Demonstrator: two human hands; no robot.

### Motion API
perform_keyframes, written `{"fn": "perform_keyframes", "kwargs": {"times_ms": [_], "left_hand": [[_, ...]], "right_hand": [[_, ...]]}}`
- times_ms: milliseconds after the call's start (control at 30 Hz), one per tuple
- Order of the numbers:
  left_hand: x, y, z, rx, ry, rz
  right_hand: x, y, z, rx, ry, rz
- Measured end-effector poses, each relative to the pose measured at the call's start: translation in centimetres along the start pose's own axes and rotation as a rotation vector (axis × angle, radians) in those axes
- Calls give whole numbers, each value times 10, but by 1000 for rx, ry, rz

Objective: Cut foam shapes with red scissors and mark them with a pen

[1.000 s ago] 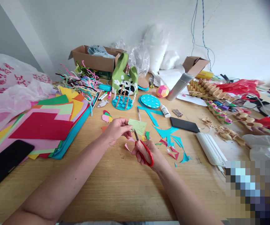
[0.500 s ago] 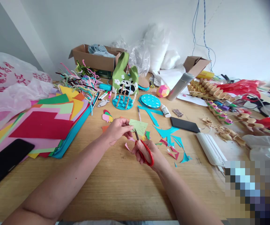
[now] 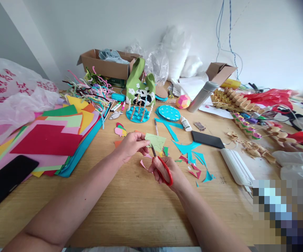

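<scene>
My left hand pinches a small light-green sheet by its left edge, above the table. A dark outline with pointed corners is drawn on the sheet. My right hand is closed around the red handles of a pair of scissors. The scissor blades point up and away, touching the sheet's lower edge beside my left fingertips. Under and around my hands lie scraps of red paper, green and pink. Larger blue offcuts lie to the right.
Coloured sheets are stacked at left, with a black phone over their near edge. A green panda bag, blue discs, a glue bottle and a silver flask stand or lie farther back. A white device lies at right.
</scene>
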State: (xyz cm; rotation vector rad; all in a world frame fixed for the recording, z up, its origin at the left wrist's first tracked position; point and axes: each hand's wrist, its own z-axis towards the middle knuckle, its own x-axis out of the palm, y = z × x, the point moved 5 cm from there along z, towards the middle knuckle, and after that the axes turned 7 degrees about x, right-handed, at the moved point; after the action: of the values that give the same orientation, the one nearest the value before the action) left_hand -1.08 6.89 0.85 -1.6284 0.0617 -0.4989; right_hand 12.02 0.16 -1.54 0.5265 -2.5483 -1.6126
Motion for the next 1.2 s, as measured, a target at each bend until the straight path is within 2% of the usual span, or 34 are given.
{"fn": "perform_keyframes", "kwargs": {"times_ms": [1200], "left_hand": [[1, -3, -1, -15, 8, -37]], "right_hand": [[-4, 3, -1, -35, 0, -12]]}}
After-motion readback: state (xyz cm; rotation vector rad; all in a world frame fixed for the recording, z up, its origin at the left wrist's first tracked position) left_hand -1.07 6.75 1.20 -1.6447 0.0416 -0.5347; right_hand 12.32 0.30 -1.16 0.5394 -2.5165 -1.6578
